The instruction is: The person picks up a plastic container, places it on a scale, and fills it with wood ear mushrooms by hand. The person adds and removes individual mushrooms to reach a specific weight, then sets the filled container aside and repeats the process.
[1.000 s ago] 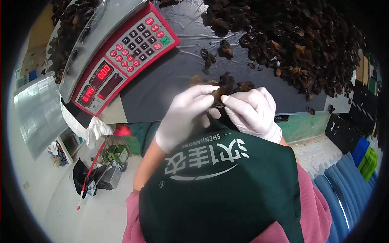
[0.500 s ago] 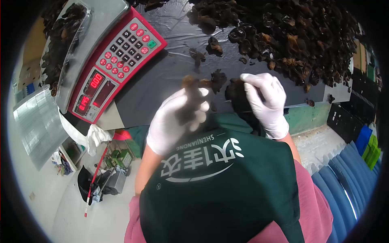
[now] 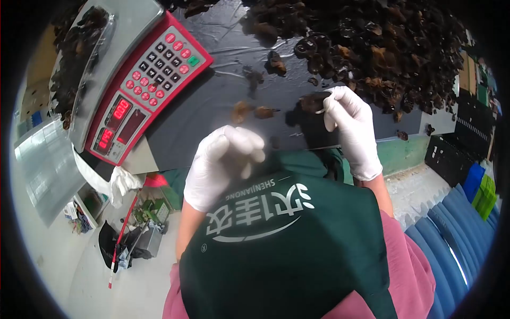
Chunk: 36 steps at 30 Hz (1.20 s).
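My right hand (image 3: 349, 125), in a white glove, pinches a dark piece of wood ear mushroom (image 3: 312, 102) between thumb and fingertips, just above the black table sheet (image 3: 196, 122). The piece casts a shadow beneath. My left hand (image 3: 226, 159), also gloved, hovers at the table's near edge with fingers loosely bent and apart. I see nothing held in it; its lower fingers are blurred. Two brownish mushroom pieces (image 3: 253, 111) lie just beyond it on the sheet.
A large heap of wood ear mushrooms (image 3: 372, 53) covers the back right. At the left stands a red scale (image 3: 151, 80) with lit digits, its clear tray (image 3: 87, 69) full of mushrooms. Blue corrugated material (image 3: 441, 239) and a black crate (image 3: 449, 159) are at the right.
My left hand has drawn back toward me, away from the brown pieces. My right hand has risen slightly, and the mushroom piece in it has turned. The head view has shifted a little.
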Available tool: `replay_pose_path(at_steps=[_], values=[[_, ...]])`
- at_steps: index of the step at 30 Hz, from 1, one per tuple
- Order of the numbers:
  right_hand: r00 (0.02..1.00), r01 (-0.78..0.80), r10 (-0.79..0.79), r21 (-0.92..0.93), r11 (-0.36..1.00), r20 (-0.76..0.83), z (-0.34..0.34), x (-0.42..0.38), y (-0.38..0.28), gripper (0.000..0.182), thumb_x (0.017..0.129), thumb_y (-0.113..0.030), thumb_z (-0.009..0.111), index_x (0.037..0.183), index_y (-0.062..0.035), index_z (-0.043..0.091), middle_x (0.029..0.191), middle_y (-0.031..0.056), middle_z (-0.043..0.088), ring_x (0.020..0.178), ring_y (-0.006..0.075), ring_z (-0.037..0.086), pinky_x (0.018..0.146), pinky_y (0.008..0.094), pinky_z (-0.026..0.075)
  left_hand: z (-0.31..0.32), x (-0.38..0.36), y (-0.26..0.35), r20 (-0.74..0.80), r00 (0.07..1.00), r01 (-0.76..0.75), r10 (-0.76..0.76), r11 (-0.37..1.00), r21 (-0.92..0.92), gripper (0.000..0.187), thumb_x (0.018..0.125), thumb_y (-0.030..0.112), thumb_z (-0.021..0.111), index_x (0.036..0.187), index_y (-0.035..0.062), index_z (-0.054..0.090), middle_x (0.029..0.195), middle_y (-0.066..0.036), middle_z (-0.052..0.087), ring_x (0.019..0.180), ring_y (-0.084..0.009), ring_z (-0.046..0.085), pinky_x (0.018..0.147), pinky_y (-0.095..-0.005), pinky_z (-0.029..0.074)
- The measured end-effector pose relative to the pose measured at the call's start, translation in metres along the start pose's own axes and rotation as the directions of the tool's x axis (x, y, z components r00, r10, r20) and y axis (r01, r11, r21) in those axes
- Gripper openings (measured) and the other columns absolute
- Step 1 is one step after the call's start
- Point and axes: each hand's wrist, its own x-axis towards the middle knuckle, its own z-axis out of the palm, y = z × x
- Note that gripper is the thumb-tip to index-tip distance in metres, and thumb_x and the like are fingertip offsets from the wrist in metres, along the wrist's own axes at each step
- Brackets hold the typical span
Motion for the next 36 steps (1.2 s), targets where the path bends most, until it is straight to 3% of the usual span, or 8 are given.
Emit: replay_pose_path(at_steps=[5,12,18,23,26,28,31,36], values=[[0.963,-0.267,0.165,0.669,0.694,0.213,-0.016,0.0,0.006,0.016,0.106,-0.019,0.058,0.096,-0.0062,0.059,0.082,-0.0003,0.056,0.06,0.0045,0.037,0.059,0.0231,0.032,0.008,0.008,0.01,-0.011,0.993,0.114,-0.114,0.972,0.203,0.029,0.097,0.028,0.067,0.099,-0.0006,0.065,0.088,-0.013,0.065,0.071,-0.0208,0.062,0.054,-0.0273,0.046],[0.929,-0.366,0.204,0.684,0.631,0.309,-0.015,-0.002,0.015,0.019,0.107,-0.022,0.057,0.101,-0.0048,0.062,0.09,0.0029,0.062,0.059,0.0046,0.039,0.057,0.022,0.032,0.026,0.018,0.013,-0.049,0.983,0.186,-0.18,0.948,0.257,0.028,0.095,0.012,0.063,0.118,-0.005,0.066,0.082,-0.011,0.065,0.067,-0.0192,0.059,0.055,-0.0282,0.045],[0.973,-0.159,0.128,0.156,0.975,0.194,-0.017,-0.017,0.009,0.019,0.104,-0.019,0.059,0.102,-0.0024,0.067,0.084,0.0003,0.067,0.058,0.0013,0.045,0.055,0.0185,0.035,0.028,0.015,0.013,-0.105,0.98,0.186,-0.167,0.959,0.213,0.027,0.095,0.011,0.062,0.116,-0.0049,0.067,0.079,-0.008,0.062,0.065,-0.0167,0.057,0.056,-0.0268,0.044],[0.984,-0.053,0.108,-0.354,0.934,0.138,-0.011,-0.035,0.028,0.016,0.099,-0.014,0.067,0.107,-0.0011,0.071,0.085,0.0027,0.073,0.072,0.0036,0.062,0.067,0.0217,0.051,0.023,0.015,0.01,-0.133,0.985,0.143,-0.112,0.957,0.253,0.029,0.095,0.015,0.063,0.116,-0.004,0.067,0.08,-0.005,0.062,0.066,-0.0153,0.057,0.057,-0.0256,0.044],[0.992,0.104,-0.081,-0.262,0.959,0.1,-0.008,-0.038,0.028,0.02,0.096,-0.01,0.071,0.114,-0.0022,0.073,0.096,0.0058,0.077,0.075,0.005,0.064,0.071,0.0246,0.054,0.023,0.015,0.009,-0.108,0.989,0.123,-0.099,0.963,0.24,0.03,0.095,0.015,0.063,0.117,-0.0042,0.067,0.08,-0.005,0.062,0.067,-0.0146,0.058,0.057,-0.0252,0.044],[0.879,0.406,-0.476,-0.516,0.754,-0.005,-0.006,-0.02,0.043,0.032,0.09,-0.007,0.073,0.122,-0.0092,0.072,0.093,0.0049,0.07,0.07,0.0163,0.066,0.067,0.0291,0.054,0.023,0.015,0.009,-0.123,0.988,0.126,-0.095,0.955,0.269,0.029,0.095,0.014,0.063,0.117,-0.0043,0.067,0.08,-0.005,0.062,0.066,-0.0142,0.057,0.057,-0.0248,0.044],[0.77,0.452,-0.605,-0.842,0.293,0.202,-0.006,0.003,0.037,0.049,0.079,-0.004,0.078,0.126,-0.0161,0.07,0.097,0.0083,0.065,0.08,0.0288,0.066,0.072,0.0353,0.055,0.023,0.015,0.008,-0.119,0.99,0.111,-0.081,0.954,0.278,0.028,0.095,0.013,0.062,0.117,-0.0044,0.067,0.08,-0.005,0.062,0.067,-0.0139,0.057,0.058,-0.0244,0.044],[0.976,0.212,-0.219,-0.21,0.954,-0.011,-0.008,0.006,0.027,0.016,0.097,-0.011,0.067,0.108,-0.0051,0.077,0.092,0.0033,0.073,0.076,0.008,0.063,0.072,0.0271,0.051,0.03,0.012,0.014,-0.181,0.978,0.156,-0.106,0.942,0.295,0.026,0.096,0.012,0.061,0.116,-0.0041,0.067,0.08,-0.005,0.062,0.067,-0.0135,0.057,0.058,-0.0242,0.044]])
